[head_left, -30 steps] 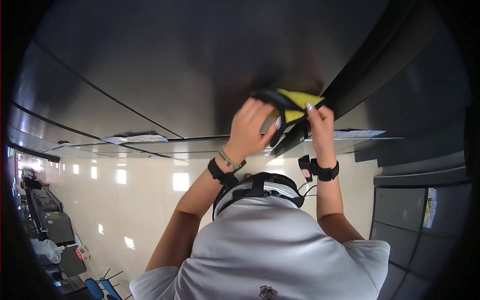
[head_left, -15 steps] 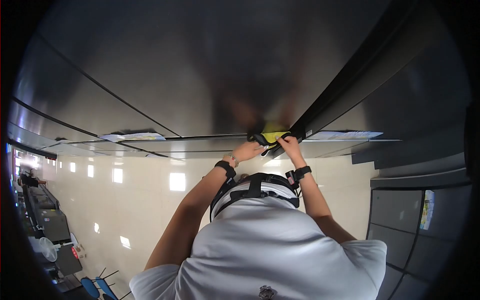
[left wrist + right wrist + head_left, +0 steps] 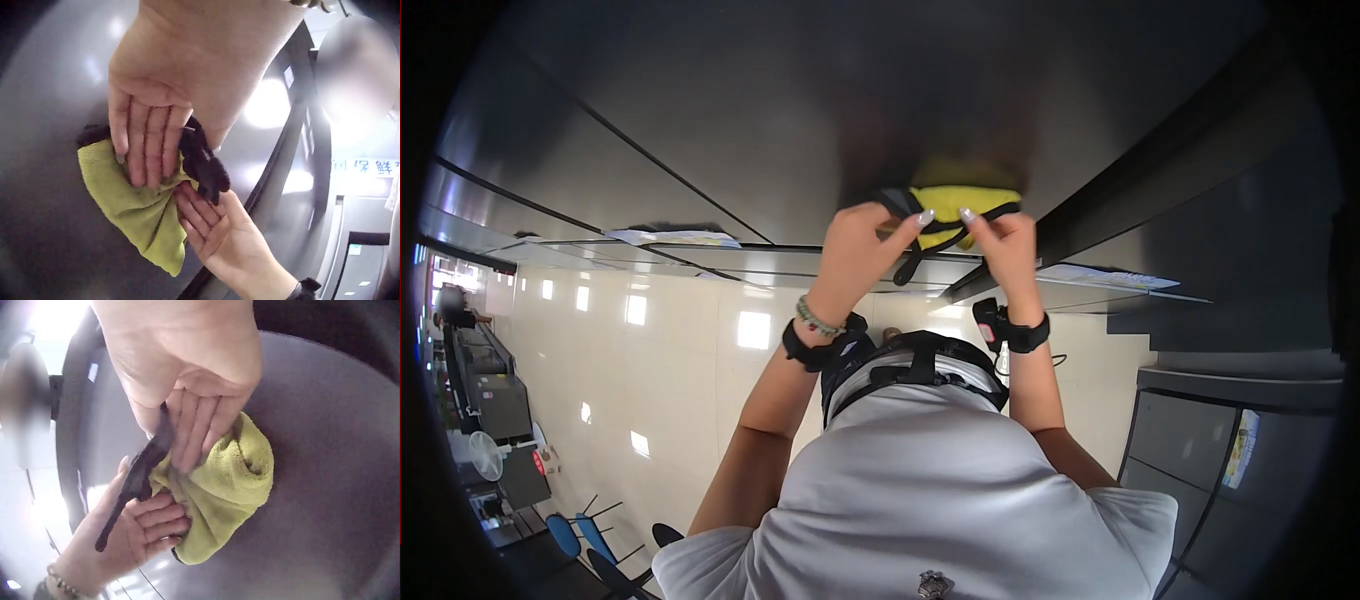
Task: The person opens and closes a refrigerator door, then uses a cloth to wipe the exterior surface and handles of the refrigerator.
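Note:
A yellow-green cleaning cloth (image 3: 965,203) with black edging and a black hanging loop (image 3: 909,266) is held between both hands, close over the dark glossy surface (image 3: 800,130). My left hand (image 3: 855,250) pinches the left part, thumb on the near side and fingers behind. With thumb and fingers, my right hand (image 3: 1012,255) pinches the edge to the right; the two thumb tips are close together. In the left wrist view the cloth (image 3: 134,200) hangs in folds below the fingers. A rolled, bunched part of the cloth (image 3: 240,462) shows beside the right fingers in the right wrist view.
Printed sheets (image 3: 675,238) lie along the near edge of the dark surface. A dark ridge (image 3: 1140,180) runs diagonally at the right. Behind are a pale tiled floor (image 3: 670,380), blue chairs (image 3: 595,540), a white fan (image 3: 487,455) and grey cabinets (image 3: 1185,430).
Both hands dropped with the cloth toward the near edge, then rose over the surface again. The cloth is now spread wider between them, and its loop hangs down.

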Available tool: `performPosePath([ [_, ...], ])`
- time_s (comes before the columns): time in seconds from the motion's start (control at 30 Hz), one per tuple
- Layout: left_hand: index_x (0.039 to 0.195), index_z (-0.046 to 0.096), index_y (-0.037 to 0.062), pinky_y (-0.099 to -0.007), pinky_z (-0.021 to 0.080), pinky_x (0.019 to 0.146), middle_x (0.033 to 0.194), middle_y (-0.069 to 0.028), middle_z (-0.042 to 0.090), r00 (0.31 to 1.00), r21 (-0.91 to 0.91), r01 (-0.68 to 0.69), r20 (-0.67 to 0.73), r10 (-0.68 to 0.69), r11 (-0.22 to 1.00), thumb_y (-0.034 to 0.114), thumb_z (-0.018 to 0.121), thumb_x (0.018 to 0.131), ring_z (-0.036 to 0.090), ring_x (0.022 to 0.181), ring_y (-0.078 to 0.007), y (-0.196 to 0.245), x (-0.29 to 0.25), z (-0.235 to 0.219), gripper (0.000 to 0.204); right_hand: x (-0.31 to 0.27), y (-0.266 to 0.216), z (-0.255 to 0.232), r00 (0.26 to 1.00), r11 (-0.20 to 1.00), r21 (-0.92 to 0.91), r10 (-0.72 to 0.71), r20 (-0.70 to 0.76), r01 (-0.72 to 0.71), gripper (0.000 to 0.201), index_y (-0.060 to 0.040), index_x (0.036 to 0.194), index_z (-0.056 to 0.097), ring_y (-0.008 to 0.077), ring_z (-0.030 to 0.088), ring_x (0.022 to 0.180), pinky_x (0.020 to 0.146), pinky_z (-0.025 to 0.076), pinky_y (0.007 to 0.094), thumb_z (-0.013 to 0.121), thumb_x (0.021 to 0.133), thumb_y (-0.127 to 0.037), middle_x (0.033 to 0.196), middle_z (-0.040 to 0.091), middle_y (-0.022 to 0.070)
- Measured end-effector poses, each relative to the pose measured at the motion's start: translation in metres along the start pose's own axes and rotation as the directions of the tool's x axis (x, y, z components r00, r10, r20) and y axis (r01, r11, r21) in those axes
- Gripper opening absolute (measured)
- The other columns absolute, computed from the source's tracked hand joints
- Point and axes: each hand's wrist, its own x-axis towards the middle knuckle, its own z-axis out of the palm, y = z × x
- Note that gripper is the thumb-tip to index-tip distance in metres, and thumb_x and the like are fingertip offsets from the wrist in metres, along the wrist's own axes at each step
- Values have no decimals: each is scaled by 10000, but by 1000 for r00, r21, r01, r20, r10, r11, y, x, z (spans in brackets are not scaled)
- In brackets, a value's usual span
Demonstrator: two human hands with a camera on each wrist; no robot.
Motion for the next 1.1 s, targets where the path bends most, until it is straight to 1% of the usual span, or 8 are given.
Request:
performPosePath([
  [0.13,674,613,-11,-361,463,556,626,-185,574,885,450,292,209,-417,844,372,583,730,573,591,-328,-88,-10,35,388,-17,105,21,948,953,-276,194,251,-122,387,72,573,507,64,310,447,403,272,284,644,737,-251,416,388,32],
  [0.2,679,613,-17,-390,466,576,638,-208,565,912,458,228,210,-353,859,361,575,719,571,609,-346,-143,-33,57,381,-27,149,29,913,961,-241,215,348,-135,385,77,605,504,51,303,465,392,254,275,630,758,-253,435,341,22],
  [0.4,705,597,-30,-320,438,505,581,-154,555,972,172,233,3,-237,957,196,598,744,554,522,-251,-42,-15,7,230,-5,46,9,937,986,-79,167,306,-149,325,50,628,589,24,337,469,410,258,229,617,773,-240,462,420,-44],
  [0.47,781,596,-29,-261,399,473,568,-96,537,979,-63,-49,-202,36,997,84,609,746,502,480,-151,6,1,-16,120,7,-13,1,976,1000,1,1,216,-1,298,54,599,578,24,322,455,403,242,224,627,762,-192,445,393,-45],
  [0.6,788,584,-1,-281,420,527,669,-105,568,854,86,-354,-377,359,931,56,608,708,543,561,-234,54,24,-44,101,24,-92,20,915,894,251,-306,-262,371,328,66,548,523,28,312,445,394,235,227,646,750,-162,423,366,-28],
  [0.8,781,583,7,-280,425,524,655,-106,566,856,136,-315,-386,343,939,51,619,687,552,547,-227,44,27,-43,109,26,-76,28,952,954,157,-220,-215,255,273,62,582,581,27,434,422,391,306,205,660,727,-156,439,513,36],
  [1.0,785,583,-46,-223,382,470,561,-16,543,951,-357,90,-247,-186,930,127,608,758,444,541,-20,-44,-16,-6,177,8,6,45,989,987,-73,-138,54,141,336,44,538,564,148,410,345,389,329,275,681,692,-230,406,467,108],
  [1.1,772,573,-56,-231,316,414,492,-22,489,953,-35,263,-146,-266,964,188,591,777,375,481,-34,-84,-38,-4,245,3,21,37,950,982,-173,-21,311,79,359,50,559,569,142,413,364,398,341,282,673,701,-262,421,474,114],
])
